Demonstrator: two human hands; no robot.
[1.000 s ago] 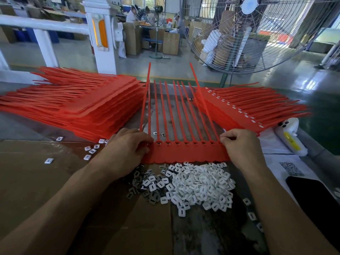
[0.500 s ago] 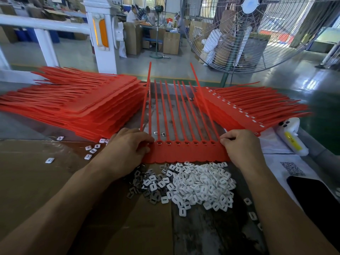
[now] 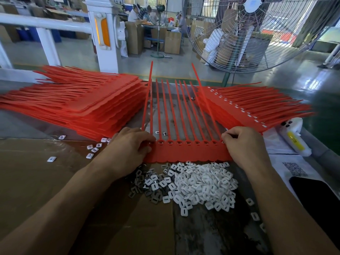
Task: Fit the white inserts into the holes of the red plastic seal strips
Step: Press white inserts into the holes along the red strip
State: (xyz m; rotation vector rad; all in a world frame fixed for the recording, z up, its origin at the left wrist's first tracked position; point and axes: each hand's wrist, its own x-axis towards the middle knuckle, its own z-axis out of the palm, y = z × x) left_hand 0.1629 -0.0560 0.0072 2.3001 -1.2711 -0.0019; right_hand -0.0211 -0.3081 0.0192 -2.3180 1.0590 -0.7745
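Bright, even daylight from windows far beyond both hands. Glossy green painted floor [image 3: 294, 80] right of the right hand [image 3: 244, 144] carries white glare patches. Soft shadow only beneath the left hand [image 3: 128, 148]. Wide-angle bend at the edges curves the white rail [image 3: 46, 23]. Red plastic strip tips [image 3: 294, 107] smeared; background figures soft.

matt red plastic seal strips [image 3: 189, 151], brown cardboard [image 3: 36, 172]

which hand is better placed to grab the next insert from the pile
Probably right. The right hand sits at the sheet's right end, directly above the dense part of the pile; the left hand is nearer the pile's thin edge.
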